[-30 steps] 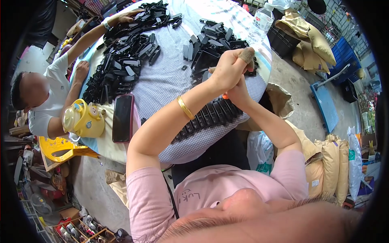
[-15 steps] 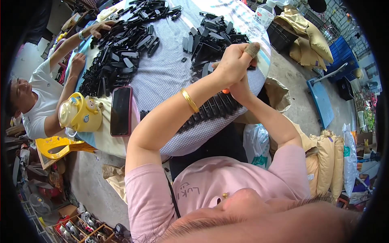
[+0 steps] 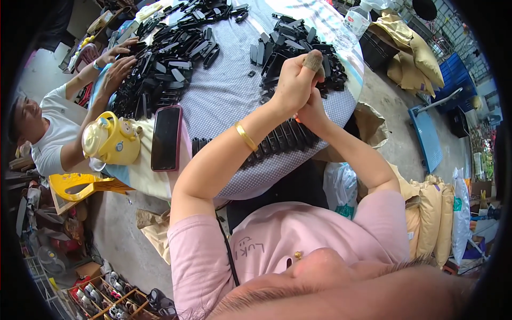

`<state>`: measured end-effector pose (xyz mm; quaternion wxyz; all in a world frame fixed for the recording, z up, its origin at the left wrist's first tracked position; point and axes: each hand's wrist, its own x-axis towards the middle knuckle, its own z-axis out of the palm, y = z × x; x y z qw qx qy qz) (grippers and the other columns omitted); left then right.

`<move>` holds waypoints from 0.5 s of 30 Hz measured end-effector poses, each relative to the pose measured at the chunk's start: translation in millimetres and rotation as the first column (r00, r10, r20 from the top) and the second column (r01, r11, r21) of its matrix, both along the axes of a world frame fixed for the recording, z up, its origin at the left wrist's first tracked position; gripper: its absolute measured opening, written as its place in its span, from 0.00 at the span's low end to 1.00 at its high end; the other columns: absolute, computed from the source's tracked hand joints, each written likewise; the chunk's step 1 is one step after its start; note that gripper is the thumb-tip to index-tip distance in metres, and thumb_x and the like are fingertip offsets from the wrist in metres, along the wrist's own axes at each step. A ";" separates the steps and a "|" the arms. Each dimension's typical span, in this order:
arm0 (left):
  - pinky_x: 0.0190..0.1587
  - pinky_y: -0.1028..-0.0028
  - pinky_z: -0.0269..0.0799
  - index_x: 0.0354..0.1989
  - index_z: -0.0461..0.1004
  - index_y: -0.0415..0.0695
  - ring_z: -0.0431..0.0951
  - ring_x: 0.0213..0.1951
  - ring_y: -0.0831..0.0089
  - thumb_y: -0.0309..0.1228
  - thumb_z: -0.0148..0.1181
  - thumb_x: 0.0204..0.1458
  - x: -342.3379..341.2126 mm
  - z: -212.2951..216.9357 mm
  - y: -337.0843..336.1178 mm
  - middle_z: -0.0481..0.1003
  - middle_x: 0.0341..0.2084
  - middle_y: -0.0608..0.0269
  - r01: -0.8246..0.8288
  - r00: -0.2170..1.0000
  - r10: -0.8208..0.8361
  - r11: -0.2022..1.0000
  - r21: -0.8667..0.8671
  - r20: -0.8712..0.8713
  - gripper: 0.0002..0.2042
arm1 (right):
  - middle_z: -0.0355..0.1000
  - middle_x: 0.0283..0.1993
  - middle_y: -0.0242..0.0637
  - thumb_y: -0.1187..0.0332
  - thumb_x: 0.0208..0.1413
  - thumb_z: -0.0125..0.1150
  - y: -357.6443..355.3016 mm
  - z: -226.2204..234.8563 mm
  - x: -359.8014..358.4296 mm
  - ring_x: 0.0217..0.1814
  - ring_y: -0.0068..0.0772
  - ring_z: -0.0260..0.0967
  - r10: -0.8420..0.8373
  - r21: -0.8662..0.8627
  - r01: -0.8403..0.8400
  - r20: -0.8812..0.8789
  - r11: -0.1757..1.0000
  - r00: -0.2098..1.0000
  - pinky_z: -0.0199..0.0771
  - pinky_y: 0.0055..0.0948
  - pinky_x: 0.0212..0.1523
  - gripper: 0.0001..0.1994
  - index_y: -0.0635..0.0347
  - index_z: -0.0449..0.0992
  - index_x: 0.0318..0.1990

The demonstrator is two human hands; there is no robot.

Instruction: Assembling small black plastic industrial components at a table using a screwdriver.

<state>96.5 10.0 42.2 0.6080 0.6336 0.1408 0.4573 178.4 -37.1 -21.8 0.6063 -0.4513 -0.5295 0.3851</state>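
Note:
My left hand point(image 3: 292, 86), with a gold bangle on its wrist, is closed above the right side of the table. Its thumb wears a brownish fabric finger cover point(image 3: 313, 61). Pressed up against it from below is my right hand point(image 3: 313, 112), also closed. A small orange bit point(image 3: 297, 118) shows by the right hand; what both hands grip is hidden by the fingers. Just beyond them spreads a heap of black plastic pieces point(image 3: 292, 45). A tidy row of black long pieces point(image 3: 280, 143) lies under my forearm, near the table's edge.
Across the table, a co-worker's hands point(image 3: 118, 72) touch a larger pile of black pieces point(image 3: 160, 74). A phone point(image 3: 166, 138) and a yellow jug point(image 3: 118, 144) lie to my left. A clear plastic bottle point(image 3: 356, 22) stands at the far right edge; a blue trolley point(image 3: 426, 138) is on the floor.
My hands stay closed together, shifted slightly left in the picture with the view. The co-worker's nearer hand has moved forward from the table's edge onto the pile.

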 end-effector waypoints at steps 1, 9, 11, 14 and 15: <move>0.22 0.79 0.56 0.17 0.68 0.38 0.60 0.18 0.82 0.44 0.45 0.59 -1.7 1.0 0.8 0.65 0.12 0.69 0.026 1.000 -0.026 0.998 -0.055 -0.011 0.24 | 0.67 0.23 0.27 0.74 0.51 0.54 -1.6 2.7 -1.6 0.24 0.15 0.65 0.005 0.002 -0.005 0.002 1.000 1.000 0.63 0.16 0.22 0.03 0.65 0.70 0.29; 0.19 0.83 0.54 0.19 0.69 0.38 0.58 0.16 0.85 0.44 0.47 0.58 -6.5 -2.0 -0.8 0.63 0.13 0.71 0.076 0.997 -0.076 0.997 -0.019 -0.008 0.22 | 0.66 0.20 0.27 0.73 0.51 0.52 -5.9 -1.2 -18.3 0.22 0.15 0.65 -0.056 0.006 0.056 -0.081 0.998 0.995 0.63 0.17 0.20 0.04 0.64 0.70 0.30; 0.20 0.82 0.55 0.19 0.69 0.38 0.59 0.17 0.85 0.44 0.47 0.58 -4.0 -3.4 -7.5 0.64 0.13 0.70 0.055 0.998 -0.055 0.998 0.027 -0.016 0.22 | 0.67 0.31 0.33 0.73 0.54 0.49 -7.2 -15.8 -17.9 0.30 0.20 0.67 -0.031 0.069 0.041 -0.135 0.997 0.990 0.67 0.20 0.27 0.07 0.65 0.68 0.38; 0.23 0.81 0.57 0.20 0.69 0.38 0.60 0.18 0.84 0.45 0.46 0.58 -1.0 2.3 -18.4 0.64 0.13 0.70 0.024 0.999 -0.023 0.999 0.049 -0.025 0.23 | 0.65 0.49 0.41 0.72 0.58 0.45 0.4 -26.9 -7.3 0.47 0.28 0.66 0.032 0.246 -0.034 0.013 0.969 0.999 0.70 0.25 0.42 0.15 0.64 0.62 0.51; 0.23 0.82 0.57 0.20 0.69 0.38 0.60 0.18 0.84 0.45 0.46 0.58 -1.7 1.0 -16.0 0.64 0.13 0.70 -0.008 0.999 0.011 0.998 0.055 -0.050 0.23 | 0.66 0.34 0.34 0.72 0.54 0.48 2.8 -18.7 -13.6 0.34 0.21 0.66 -0.054 0.245 0.042 0.042 0.969 0.998 0.66 0.21 0.31 0.08 0.64 0.66 0.41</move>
